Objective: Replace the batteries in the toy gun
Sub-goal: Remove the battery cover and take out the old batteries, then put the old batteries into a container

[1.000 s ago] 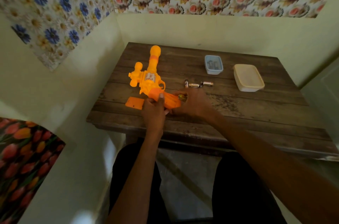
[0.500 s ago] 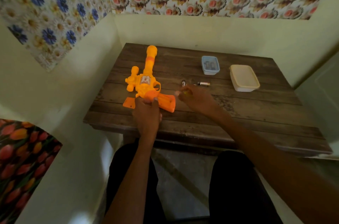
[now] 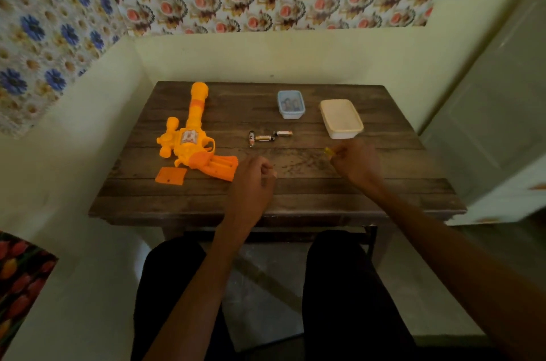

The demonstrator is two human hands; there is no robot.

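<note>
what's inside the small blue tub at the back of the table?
Inside the blue tub lie a few small cylinders, probably batteries, side by side. The view is too blurred to count them, and the tub's near wall hides whatever sits lowest.

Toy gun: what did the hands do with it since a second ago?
The left hand let go of the toy gun grip and drew back to the right, now loosely curled. The right hand left the grip pinching a small yellowish piece and carried it right, toward the cream tub. The gun, its loose cover, three batteries and blue box stayed put.
</note>
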